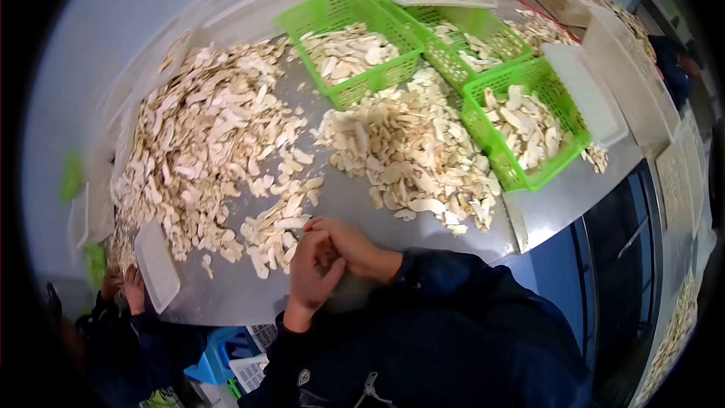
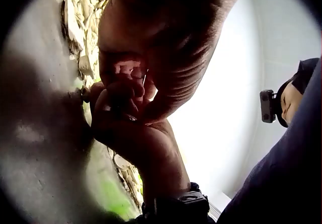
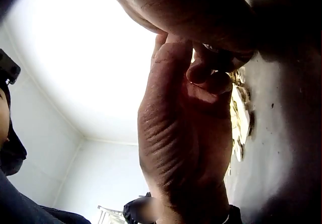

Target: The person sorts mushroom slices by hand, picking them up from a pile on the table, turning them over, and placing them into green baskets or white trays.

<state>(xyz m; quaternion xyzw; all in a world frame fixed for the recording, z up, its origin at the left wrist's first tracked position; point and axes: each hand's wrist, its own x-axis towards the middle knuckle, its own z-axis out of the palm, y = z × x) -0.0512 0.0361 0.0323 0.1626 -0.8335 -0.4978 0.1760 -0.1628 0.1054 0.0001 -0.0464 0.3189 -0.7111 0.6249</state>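
Both hands meet over the near table edge, below the spread of pale mushroom slices [image 1: 273, 230]. My left hand [image 1: 311, 276] has its palm turned inward with the thumb raised, and its fingers touch the other hand. From the other side my right hand [image 1: 351, 245] lies against those fingers, its back partly facing up. In the left wrist view the right hand [image 2: 136, 138] comes up from below, fingers bent among the left hand's. The right wrist view shows the left hand [image 3: 183, 128] in shadow. Overlapping fingers hide the space between the palms; I cannot tell whether anything is pinched there.
Two large heaps of mushroom slices, a left heap [image 1: 204, 143] and a middle heap [image 1: 415, 151], cover the metal table [image 1: 362, 219]. Green baskets, such as the right basket [image 1: 521, 177], hold more slices. A white tray [image 1: 157, 266] leans near another person's hands [image 1: 134, 289].
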